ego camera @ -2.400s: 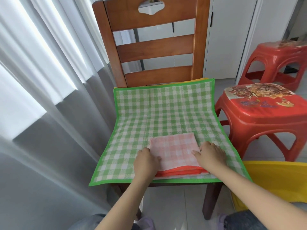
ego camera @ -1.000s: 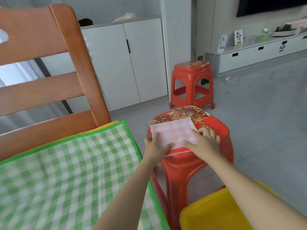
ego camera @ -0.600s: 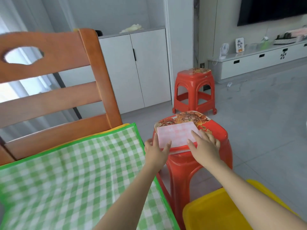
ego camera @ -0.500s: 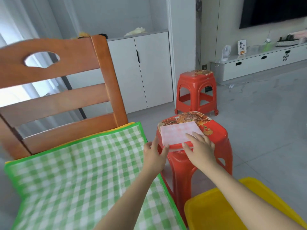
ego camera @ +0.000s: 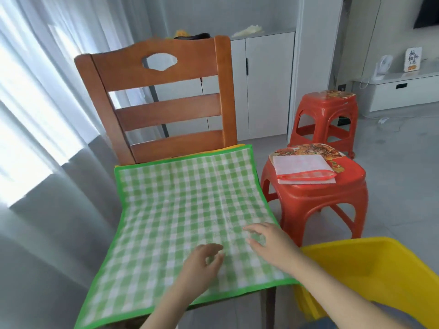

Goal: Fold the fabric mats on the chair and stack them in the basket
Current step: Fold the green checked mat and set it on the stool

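Observation:
A green checked mat (ego camera: 180, 210) with a green border lies spread flat over the seat of the wooden chair (ego camera: 164, 74). A yellow edge of another mat (ego camera: 234, 146) peeks out beneath it at the back. The folded pink checked mat (ego camera: 303, 168) with an orange border lies on the near red stool (ego camera: 316, 200). My left hand (ego camera: 202, 264) hovers over the green mat's front part, fingers loosely curled, holding nothing. My right hand (ego camera: 270, 243) is just to its right, fingers relaxed over the mat. The yellow basket (ego camera: 370, 281) stands at the lower right.
A second red stool (ego camera: 325, 115) stands farther back by white cabinets (ego camera: 266, 86). Grey curtains (ego camera: 47, 138) hang along the left. A low white unit (ego camera: 403, 89) runs along the far right wall above grey floor.
Both hands carried the folded pink mat from the chair to the near red stool, let go of it, and came back over the green mat. The view swung left.

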Tool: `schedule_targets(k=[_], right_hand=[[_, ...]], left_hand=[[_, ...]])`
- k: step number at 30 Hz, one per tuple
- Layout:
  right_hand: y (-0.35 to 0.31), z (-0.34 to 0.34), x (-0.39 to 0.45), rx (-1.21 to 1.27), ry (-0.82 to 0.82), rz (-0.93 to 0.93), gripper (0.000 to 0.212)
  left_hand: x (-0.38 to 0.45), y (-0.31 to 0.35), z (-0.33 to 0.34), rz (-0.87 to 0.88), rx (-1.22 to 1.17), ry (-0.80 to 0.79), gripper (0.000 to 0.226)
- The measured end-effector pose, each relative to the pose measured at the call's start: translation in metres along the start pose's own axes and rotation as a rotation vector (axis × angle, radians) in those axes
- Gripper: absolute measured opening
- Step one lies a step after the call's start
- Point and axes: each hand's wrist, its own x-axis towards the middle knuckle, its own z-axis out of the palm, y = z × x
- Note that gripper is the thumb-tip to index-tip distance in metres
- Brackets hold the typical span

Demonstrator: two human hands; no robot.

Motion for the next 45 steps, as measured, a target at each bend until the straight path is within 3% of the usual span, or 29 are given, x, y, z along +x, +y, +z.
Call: schedule_targets(k=[7,14,16,23,28,35,43,45], right_hand=[[-0.002,0.027,-0.017,-0.144,-0.209,-0.058,0.034],[-0.004,0.030,-0.027,-0.173,-0.373,-0.101,0.056],[-0.003,0.030,-0.027,-0.161,-0.374,-0.105,0.053],[-0.004,0.030,-0.021,-0.107,-0.251,-0.110,0.005],[-0.010,0.025,-0.020,-0.108,-0.151,-0.027,0.017],[-0.019,0.010,-0.011,-0.337,0.043,0.024,0.017],[-0.030,-0.002,0.000,-0.361,0.215,-0.005,0.020],[-0.032,-0.006,0.004,-0.371,0.234,0.000,0.020]], left_hand=[[-0.014,-0.030,-0.003,0.129,0.194,-0.236,0.038],[-0.020,-0.043,-0.010,0.205,0.128,-0.252,0.057],[-0.021,-0.043,-0.011,0.208,0.134,-0.251,0.057],[-0.021,-0.039,-0.018,0.165,0.098,-0.296,0.044],[-0.021,-0.040,-0.038,0.069,0.032,-0.263,0.034],[-0.033,-0.057,-0.088,-0.112,0.107,-0.168,0.051],[-0.046,-0.063,-0.122,-0.144,-0.103,0.043,0.019],[-0.051,-0.064,-0.131,-0.150,-0.167,0.107,0.022]])
